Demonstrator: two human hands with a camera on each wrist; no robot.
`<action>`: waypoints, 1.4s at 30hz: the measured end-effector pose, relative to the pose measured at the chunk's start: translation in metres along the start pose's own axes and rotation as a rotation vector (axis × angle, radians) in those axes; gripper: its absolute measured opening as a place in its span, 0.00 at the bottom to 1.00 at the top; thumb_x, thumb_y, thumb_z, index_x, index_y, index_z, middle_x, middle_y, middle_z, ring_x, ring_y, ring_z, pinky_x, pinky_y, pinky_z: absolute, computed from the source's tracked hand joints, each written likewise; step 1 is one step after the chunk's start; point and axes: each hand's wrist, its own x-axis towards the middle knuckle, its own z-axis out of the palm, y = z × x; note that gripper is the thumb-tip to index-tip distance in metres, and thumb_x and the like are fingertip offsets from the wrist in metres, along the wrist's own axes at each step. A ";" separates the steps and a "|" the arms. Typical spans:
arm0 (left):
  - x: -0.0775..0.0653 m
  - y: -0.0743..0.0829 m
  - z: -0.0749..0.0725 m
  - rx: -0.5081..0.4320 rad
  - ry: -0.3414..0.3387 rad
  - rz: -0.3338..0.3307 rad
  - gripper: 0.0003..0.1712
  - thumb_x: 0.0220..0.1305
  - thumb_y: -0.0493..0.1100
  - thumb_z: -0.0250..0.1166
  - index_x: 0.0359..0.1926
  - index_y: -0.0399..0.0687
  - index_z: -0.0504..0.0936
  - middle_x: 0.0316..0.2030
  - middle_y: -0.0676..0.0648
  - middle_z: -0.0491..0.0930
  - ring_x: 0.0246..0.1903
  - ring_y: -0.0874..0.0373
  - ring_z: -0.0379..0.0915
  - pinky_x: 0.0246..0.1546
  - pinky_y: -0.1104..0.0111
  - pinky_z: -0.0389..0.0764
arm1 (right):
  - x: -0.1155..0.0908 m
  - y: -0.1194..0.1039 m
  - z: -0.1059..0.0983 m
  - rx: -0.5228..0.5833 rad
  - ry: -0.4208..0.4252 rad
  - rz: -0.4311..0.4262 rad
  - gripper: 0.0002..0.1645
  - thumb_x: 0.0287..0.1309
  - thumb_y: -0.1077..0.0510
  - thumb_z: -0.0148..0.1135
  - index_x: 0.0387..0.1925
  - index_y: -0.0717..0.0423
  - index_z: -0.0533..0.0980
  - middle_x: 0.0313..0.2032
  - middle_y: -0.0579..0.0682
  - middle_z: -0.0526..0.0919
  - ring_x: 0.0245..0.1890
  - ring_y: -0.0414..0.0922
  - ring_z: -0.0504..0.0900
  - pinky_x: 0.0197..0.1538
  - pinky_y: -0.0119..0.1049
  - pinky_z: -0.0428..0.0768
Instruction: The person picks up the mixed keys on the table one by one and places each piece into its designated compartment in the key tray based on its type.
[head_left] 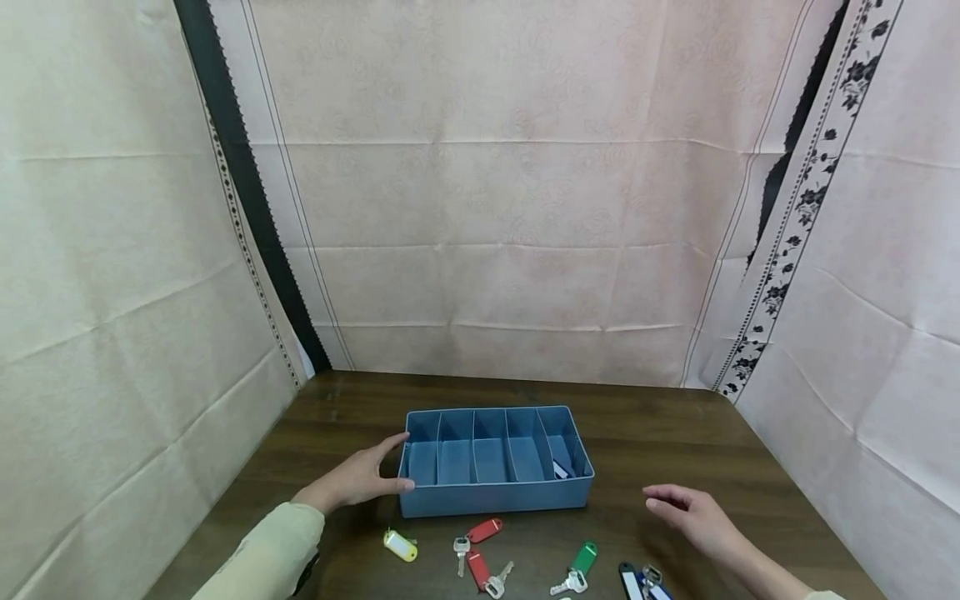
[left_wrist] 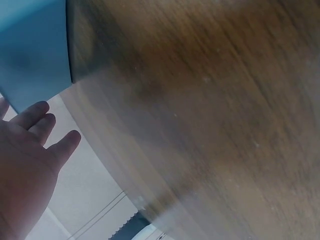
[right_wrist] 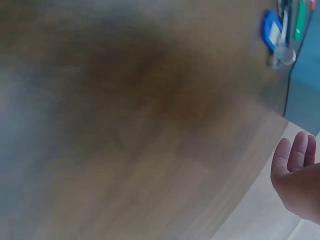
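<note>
Background: pale cloth panels [head_left: 525, 250] with horizontal fold creases stand on the left, right and far sides of a dark brown wood-grain table [head_left: 360, 408]. A floral border [head_left: 810, 200] runs down the right panel; a dark strip [head_left: 258, 192] shows between the left and far panels.

Blue box [head_left: 495, 499]: upright near the middle of the table, divided into five side-by-side compartments. In the rightmost, at its near end, lies a small dark item with a white face [head_left: 560, 470]; its exact form cannot be told.

Left hand [head_left: 362, 477]: at the box's left end, thumb and fingers spread rather than curled, thumb at the near corner and a fingertip at the rim. Pale green sleeve [head_left: 270, 546] on this arm.

Right hand [head_left: 693, 518]: above the table, apart from the box on its right; fingers loosely bent, grip free.

On the table, near side of the box, left to right: yellow tag [head_left: 401, 546]; upper red tag [head_left: 484, 529] with a silver key [head_left: 461, 550]; lower red tag [head_left: 477, 570] with its key [head_left: 498, 582]; green tag [head_left: 584, 558] with a key [head_left: 572, 582]; black tag [head_left: 631, 583] and blue tag [head_left: 660, 592] close together, partly cut off by the frame edge.
</note>
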 end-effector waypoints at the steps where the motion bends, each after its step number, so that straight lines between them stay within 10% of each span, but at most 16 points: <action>1: 0.000 0.000 0.000 0.000 -0.001 0.001 0.53 0.57 0.67 0.69 0.76 0.56 0.57 0.71 0.35 0.61 0.67 0.34 0.60 0.59 0.33 0.62 | -0.003 0.002 -0.001 -0.006 -0.017 -0.005 0.28 0.70 0.49 0.59 0.59 0.69 0.74 0.55 0.64 0.79 0.52 0.52 0.80 0.46 0.39 0.81; 16: 0.001 0.000 0.000 -0.011 -0.005 -0.005 0.53 0.56 0.66 0.70 0.76 0.55 0.57 0.71 0.36 0.62 0.67 0.34 0.59 0.60 0.33 0.62 | -0.035 0.033 -0.002 -0.078 -0.184 -0.138 0.21 0.68 0.55 0.61 0.51 0.69 0.78 0.46 0.59 0.84 0.41 0.28 0.78 0.40 0.30 0.79; 30: 0.003 -0.003 0.002 -0.003 -0.002 -0.013 0.53 0.56 0.67 0.70 0.76 0.57 0.58 0.71 0.36 0.62 0.67 0.34 0.60 0.59 0.33 0.62 | -0.035 0.045 0.005 -0.051 -0.252 -0.187 0.16 0.67 0.57 0.62 0.47 0.67 0.80 0.46 0.54 0.81 0.41 0.30 0.78 0.39 0.31 0.80; 42: 0.003 -0.004 0.002 -0.008 -0.003 -0.009 0.53 0.56 0.67 0.70 0.76 0.58 0.58 0.71 0.37 0.62 0.68 0.34 0.59 0.60 0.33 0.62 | -0.029 0.046 0.012 -0.281 -0.185 -0.262 0.05 0.62 0.56 0.67 0.36 0.52 0.85 0.44 0.55 0.80 0.41 0.30 0.76 0.39 0.31 0.78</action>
